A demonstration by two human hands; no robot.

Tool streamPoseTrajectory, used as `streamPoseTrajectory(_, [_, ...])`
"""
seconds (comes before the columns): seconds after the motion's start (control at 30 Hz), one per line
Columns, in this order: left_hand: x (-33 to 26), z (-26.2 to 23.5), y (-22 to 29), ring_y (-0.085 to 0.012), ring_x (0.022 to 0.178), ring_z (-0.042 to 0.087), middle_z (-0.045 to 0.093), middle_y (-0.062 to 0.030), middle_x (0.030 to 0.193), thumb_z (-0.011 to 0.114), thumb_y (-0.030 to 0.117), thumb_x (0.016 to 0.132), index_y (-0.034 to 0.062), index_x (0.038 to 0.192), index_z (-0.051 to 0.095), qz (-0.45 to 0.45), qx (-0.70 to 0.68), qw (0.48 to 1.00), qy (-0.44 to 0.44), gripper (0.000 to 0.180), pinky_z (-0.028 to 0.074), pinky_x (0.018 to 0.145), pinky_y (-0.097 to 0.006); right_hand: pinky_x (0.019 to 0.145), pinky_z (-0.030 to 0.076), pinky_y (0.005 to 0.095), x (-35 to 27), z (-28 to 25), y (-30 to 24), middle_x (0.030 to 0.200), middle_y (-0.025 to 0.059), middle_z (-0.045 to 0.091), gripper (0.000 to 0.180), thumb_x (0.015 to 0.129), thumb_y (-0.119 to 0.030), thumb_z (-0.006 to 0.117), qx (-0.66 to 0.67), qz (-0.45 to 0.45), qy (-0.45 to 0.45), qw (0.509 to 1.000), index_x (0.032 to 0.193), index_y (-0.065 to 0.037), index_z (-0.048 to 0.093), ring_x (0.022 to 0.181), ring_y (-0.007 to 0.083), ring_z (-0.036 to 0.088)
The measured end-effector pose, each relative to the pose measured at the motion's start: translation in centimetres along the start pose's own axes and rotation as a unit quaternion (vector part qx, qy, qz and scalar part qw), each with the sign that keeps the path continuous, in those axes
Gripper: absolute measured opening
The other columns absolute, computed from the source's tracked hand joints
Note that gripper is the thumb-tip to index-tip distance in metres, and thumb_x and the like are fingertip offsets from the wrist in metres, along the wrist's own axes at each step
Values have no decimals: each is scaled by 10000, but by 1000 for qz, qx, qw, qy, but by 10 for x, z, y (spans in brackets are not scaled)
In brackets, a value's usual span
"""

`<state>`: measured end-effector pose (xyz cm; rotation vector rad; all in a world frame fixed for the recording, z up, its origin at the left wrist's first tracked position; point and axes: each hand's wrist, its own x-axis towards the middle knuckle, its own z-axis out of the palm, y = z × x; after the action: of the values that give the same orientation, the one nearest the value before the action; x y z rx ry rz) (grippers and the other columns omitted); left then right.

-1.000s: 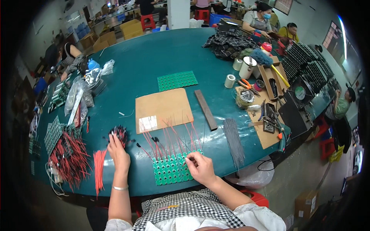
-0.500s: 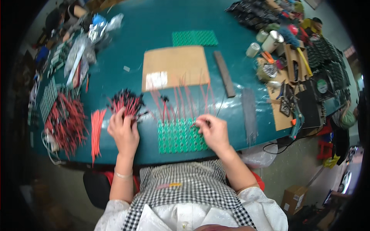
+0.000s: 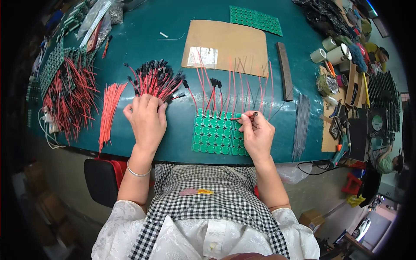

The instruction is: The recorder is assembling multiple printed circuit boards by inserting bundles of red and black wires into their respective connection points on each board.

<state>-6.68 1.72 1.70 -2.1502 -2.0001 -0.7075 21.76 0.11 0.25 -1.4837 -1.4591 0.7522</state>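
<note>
The left hand (image 3: 149, 119), curled, grip indeterminable, now shifts to the near end of the lead pile (image 3: 158, 82), apparently working among leads, while the right hand (image 3: 258, 136) pinches a red lead (image 3: 236, 118) at the green board (image 3: 212, 133).

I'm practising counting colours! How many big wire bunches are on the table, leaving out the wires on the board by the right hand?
Plain red: 1, the straight bundle
Red with black: 2, the pile by the left hand and the far-left pile
Grey: 1, the grey bundle
Total: 4
</note>
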Motion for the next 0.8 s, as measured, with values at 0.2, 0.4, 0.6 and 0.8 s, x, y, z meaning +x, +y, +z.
streamPoseTrajectory(0.2, [-1,-8,-5,-227,815,592,646,-26,871,708,66,903,80,921,623,-54,-66,996,16,88,363,827,-381,559,539,266,1,2,-7,782,96,710,63,923,-21,699,3,1,-22,1000,977,12,695,625,144,701])
streamPoseTrajectory(0.4, [-1,-3,-7,-126,792,632,679,-63,832,654,38,962,9,1083,642,-203,-378,902,35,125,479,750,-291,561,542,242,3,-4,-18,804,94,720,66,899,5,718,-7,2,-106,994,964,13,712,660,134,721])
streamPoseTrajectory(0.6, [-9,-19,7,-89,837,562,614,-13,889,580,104,1039,-48,1226,600,-205,-570,795,-32,242,443,815,-248,542,537,244,3,-3,-10,780,99,730,80,885,-2,739,-11,53,-79,995,960,27,735,628,128,713])
streamPoseTrajectory(0.8, [-25,-11,18,-99,804,520,586,-21,865,524,182,1081,7,1070,612,-205,-625,750,-66,196,434,754,-257,526,531,248,2,1,-12,747,100,721,83,894,-35,746,-19,60,-52,997,940,32,731,598,124,700])
